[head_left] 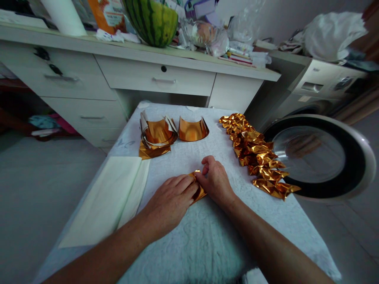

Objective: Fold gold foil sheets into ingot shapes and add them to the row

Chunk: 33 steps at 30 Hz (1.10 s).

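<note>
A piece of gold foil paper [200,194] lies partly folded on the cloth-covered table, mostly hidden beneath my hands. My left hand [174,197] holds it down from the left, fingers close together and curved over it. At its right end, my right hand [215,179] grips the edge with the thumb low against the foil and the fingers bent. Beyond my hands sit a curled stack of gold sheets [156,132] with pale backing and a single curled gold sheet [193,130]. Several crumpled, folded gold foil pieces [251,148] form a row along the right side.
Pale paper sheets [100,197] lie on the table's [183,252] left side. A white drawer desk [130,75] stands behind, carrying a cut watermelon [152,23] and plastic bags. The open round door [319,156] of a washing machine [318,79] reaches close to the table's right edge.
</note>
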### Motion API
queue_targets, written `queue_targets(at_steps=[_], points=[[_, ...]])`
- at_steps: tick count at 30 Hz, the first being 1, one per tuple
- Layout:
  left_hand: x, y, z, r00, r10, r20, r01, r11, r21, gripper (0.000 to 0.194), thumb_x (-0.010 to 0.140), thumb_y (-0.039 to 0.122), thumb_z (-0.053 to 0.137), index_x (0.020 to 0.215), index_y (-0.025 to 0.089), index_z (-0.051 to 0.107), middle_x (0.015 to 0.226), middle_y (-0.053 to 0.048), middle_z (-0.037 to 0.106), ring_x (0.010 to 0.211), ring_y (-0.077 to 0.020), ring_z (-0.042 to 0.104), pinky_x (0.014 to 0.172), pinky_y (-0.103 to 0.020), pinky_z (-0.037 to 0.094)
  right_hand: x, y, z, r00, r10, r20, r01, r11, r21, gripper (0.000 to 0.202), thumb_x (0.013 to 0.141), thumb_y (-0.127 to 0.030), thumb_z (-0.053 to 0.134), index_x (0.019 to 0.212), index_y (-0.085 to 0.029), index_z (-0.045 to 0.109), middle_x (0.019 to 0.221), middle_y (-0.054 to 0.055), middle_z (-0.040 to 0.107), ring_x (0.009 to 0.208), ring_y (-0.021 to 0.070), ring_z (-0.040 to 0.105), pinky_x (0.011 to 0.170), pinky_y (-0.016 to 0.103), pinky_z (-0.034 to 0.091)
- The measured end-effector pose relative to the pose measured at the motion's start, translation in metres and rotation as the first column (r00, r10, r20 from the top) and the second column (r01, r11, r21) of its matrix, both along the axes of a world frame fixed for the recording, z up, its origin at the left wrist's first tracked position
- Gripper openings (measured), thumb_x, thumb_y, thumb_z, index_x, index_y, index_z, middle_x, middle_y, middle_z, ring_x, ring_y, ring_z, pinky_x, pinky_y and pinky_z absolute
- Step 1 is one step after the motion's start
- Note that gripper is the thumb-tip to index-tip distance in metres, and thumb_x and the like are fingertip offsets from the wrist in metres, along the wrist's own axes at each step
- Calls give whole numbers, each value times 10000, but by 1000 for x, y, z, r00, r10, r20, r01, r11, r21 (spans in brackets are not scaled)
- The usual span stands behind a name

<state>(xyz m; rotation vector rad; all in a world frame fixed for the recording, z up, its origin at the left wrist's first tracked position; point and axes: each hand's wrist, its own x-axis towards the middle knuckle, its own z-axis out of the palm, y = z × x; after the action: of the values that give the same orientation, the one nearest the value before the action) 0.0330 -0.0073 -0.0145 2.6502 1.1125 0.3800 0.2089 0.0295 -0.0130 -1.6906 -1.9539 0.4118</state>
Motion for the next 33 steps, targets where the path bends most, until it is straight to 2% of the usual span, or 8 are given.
queue_targets(at_steps=[3,8,11,15,20,25,28,33], points=[[0,1,-1,1000,5,-14,-5,1000,10,349,931,170,523,1277,218,522,1312,-48,583,1214,-232,520,1038,-439,433,3,2,1,999,20,-39,-20,1000,-2,203,781,-179,632,948,-194,518,726,-10,580,749,194,518,718,316,383],[1,1,-1,1000,5,-30,-4,1000,25,306,945,200,510,1247,230,544,1358,-40,577,1260,-238,491,1040,-441,417,14,6,4,941,52,-335,-52,999,10,132,819,-157,528,945,-198,528,800,-4,587,716,152,539,689,278,427],[1,0,0,999,6,-33,-5,1000,27,308,949,194,495,1252,227,544,1349,-44,586,1249,-237,497,1027,-437,422,19,5,6,894,169,-414,-180,984,12,170,823,-124,487,960,-198,556,822,-4,609,713,137,551,682,256,438],[1,0,1,1000,1,-22,0,999,34,320,952,188,480,1266,218,533,1374,-55,568,1256,-239,490,1028,-437,421,20,2,11,897,293,-331,-335,939,-76,176,849,-90,474,920,-201,591,813,-8,649,743,134,581,710,251,440],[1,1,3,1000,3,1,-3,1000,23,300,941,185,497,1235,221,543,1319,-54,597,1225,-247,510,1016,-442,429,16,2,16,940,303,-155,-315,947,-64,183,853,-57,500,906,-192,613,818,0,659,793,148,579,763,270,427],[-2,-1,6,999,25,45,-24,999,-25,273,921,178,531,1190,218,546,1310,-67,579,1210,-242,517,1042,-439,407,17,-2,24,935,342,-93,-349,934,-75,176,853,-57,516,930,-184,611,806,0,646,792,152,557,757,273,408],[-4,-4,6,998,44,37,-42,998,-42,239,915,195,543,1154,202,537,1360,-92,534,1250,-264,485,1058,-469,380,19,-5,25,920,391,-39,-393,914,-102,224,818,-69,569,1016,-170,604,911,28,657,848,168,551,789,293,413],[-6,-7,5,997,79,-2,-79,996,-36,213,914,190,526,1127,195,512,1350,-108,514,1278,-280,452,1036,-498,356,21,-10,19,895,435,95,-423,897,-126,431,829,-225,647,1236,-147,530,1095,88,628,974,226,533,897,381,410]])
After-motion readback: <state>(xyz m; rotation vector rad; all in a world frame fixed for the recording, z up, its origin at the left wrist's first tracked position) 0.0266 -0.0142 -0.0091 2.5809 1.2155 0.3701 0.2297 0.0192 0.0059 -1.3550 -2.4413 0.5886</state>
